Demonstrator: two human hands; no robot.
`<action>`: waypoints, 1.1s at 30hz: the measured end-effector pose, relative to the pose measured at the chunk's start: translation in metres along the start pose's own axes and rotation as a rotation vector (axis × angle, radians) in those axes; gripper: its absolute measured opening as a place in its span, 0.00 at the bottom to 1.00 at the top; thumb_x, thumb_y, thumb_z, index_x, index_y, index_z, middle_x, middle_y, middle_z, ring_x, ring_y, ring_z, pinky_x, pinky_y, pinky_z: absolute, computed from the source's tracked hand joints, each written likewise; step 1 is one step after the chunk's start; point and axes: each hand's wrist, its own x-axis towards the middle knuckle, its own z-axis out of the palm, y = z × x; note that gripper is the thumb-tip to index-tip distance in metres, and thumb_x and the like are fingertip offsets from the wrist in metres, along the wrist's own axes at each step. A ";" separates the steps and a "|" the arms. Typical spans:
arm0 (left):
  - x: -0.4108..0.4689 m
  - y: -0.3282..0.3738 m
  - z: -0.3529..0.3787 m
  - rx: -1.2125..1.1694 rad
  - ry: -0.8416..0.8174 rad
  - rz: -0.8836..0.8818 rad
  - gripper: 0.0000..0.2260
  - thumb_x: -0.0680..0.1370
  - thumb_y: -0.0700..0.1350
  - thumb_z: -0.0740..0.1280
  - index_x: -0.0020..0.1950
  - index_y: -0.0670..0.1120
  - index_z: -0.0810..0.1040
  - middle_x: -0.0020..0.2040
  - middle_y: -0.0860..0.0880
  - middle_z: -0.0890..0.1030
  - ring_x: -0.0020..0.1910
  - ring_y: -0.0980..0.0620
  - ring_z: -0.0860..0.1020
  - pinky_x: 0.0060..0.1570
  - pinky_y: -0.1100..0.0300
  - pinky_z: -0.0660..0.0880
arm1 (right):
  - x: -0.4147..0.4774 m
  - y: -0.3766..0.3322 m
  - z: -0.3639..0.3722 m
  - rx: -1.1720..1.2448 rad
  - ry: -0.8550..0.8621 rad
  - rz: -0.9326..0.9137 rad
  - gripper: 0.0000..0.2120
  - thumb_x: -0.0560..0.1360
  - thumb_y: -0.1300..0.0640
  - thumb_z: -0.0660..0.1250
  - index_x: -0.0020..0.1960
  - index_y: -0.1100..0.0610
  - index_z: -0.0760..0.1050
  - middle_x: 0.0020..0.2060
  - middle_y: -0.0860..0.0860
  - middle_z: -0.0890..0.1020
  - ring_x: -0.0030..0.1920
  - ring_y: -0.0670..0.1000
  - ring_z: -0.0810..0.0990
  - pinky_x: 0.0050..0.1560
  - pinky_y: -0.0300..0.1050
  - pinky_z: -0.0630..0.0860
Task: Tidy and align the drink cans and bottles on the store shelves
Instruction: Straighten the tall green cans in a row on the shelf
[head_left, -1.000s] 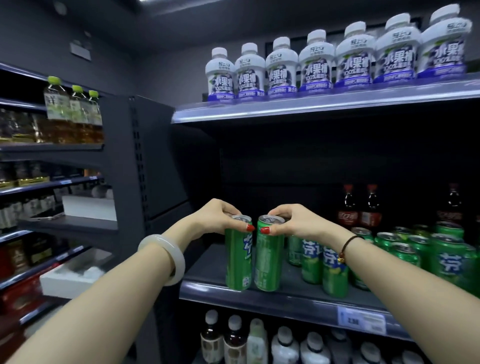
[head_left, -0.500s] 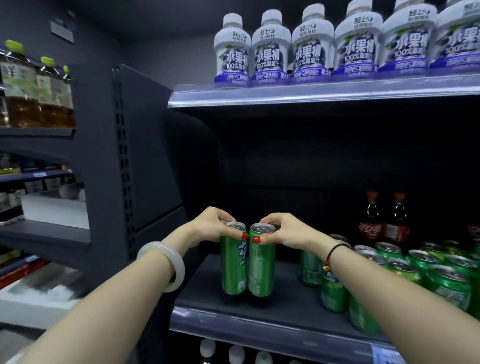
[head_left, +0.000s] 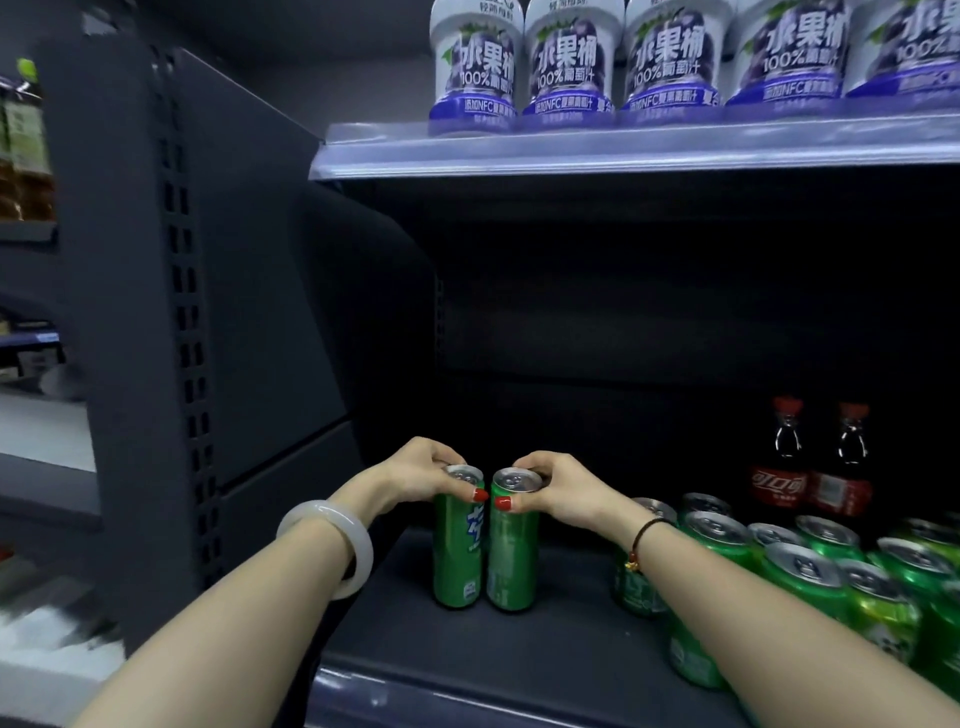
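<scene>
Two tall slim green cans stand upright side by side on the dark middle shelf (head_left: 545, 649), toward its left end. My left hand (head_left: 421, 475) grips the top rim of the left can (head_left: 457, 556). The right can (head_left: 513, 556) is held the same way at its top by my right hand (head_left: 556, 491). The two cans nearly touch. A cluster of several shorter green cans (head_left: 810, 577) fills the shelf to the right, partly hidden by my right forearm.
Two cola bottles (head_left: 810, 462) with red labels stand behind the green cans. White and purple juice bottles (head_left: 571, 62) line the upper shelf (head_left: 623, 148). A dark perforated upright (head_left: 182, 338) bounds the shelf on the left. Tea bottles (head_left: 23, 135) stand far left.
Both hands have pushed the two slim cans from the shelf's front edge deeper into the shelf. The camera has moved closer and the view has shifted right.
</scene>
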 end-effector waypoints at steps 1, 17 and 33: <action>0.002 -0.003 0.000 -0.002 -0.004 -0.002 0.16 0.66 0.42 0.78 0.51 0.40 0.82 0.46 0.42 0.84 0.45 0.50 0.81 0.49 0.58 0.76 | 0.001 0.001 0.002 0.003 0.003 0.010 0.23 0.65 0.55 0.78 0.57 0.59 0.76 0.48 0.52 0.82 0.48 0.47 0.79 0.52 0.42 0.75; 0.008 -0.003 0.002 -0.003 -0.001 -0.058 0.33 0.66 0.44 0.78 0.68 0.41 0.69 0.60 0.43 0.77 0.58 0.49 0.76 0.56 0.61 0.72 | -0.008 -0.007 0.005 0.053 0.066 0.148 0.40 0.67 0.53 0.76 0.72 0.62 0.61 0.65 0.57 0.73 0.62 0.50 0.74 0.57 0.37 0.69; -0.048 0.072 0.036 0.072 -0.117 0.164 0.23 0.69 0.44 0.76 0.62 0.42 0.76 0.57 0.45 0.80 0.53 0.53 0.78 0.43 0.67 0.74 | -0.124 -0.039 -0.052 -0.008 0.293 0.162 0.22 0.67 0.52 0.75 0.58 0.58 0.76 0.49 0.54 0.82 0.47 0.48 0.80 0.42 0.37 0.74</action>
